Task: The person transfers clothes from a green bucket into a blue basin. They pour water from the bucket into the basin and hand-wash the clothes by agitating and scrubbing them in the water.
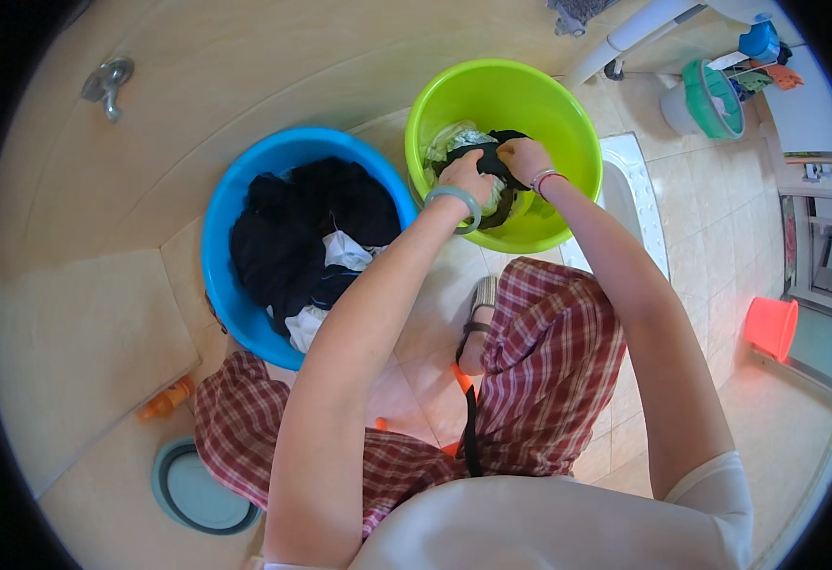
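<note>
1. Basins: two large round plastic basins stand on the tiled floor, nearly touching. One is a green basin (568, 104), ahead of the person; the other is a blue basin (221, 275), to its left.
2. Contents of the blue basin: one heap of dark laundry (306, 223), with two patches of white cloth showing in it. No hand touches this heap.
3. Contents of the green basin: one black garment (494, 163) lying on pale, wet-looking cloth (449, 142). The number of separate pieces in the pale cloth cannot be told.
4. Hands: two, both inside the green basin, side by side and close together.
5. Left hand (466, 178): fingers are curled down and clenched on the black garment. The forearm runs straight up from the lower edge. One pale green bangle (456, 201) sits on the wrist.
6. Right hand (524, 157): fingers are closed, gripping the same black garment at its upper edge. The forearm comes in from the lower right, bent at the elbow. One thin pink bracelet (547, 178) sits on the wrist.
7. Location of the garment: inside the green basin, held between both hands, above the pale cloth.
8. Posture: the person sits low with knees apart in red checked shorts (549, 361); one sandalled foot (478, 323) rests on the floor just below the green basin.
9. Other items, counted: one orange bucket (770, 328) at far right; one grey-green round lid (197, 494) at lower left; one wall tap (107, 84) at upper left.
</note>
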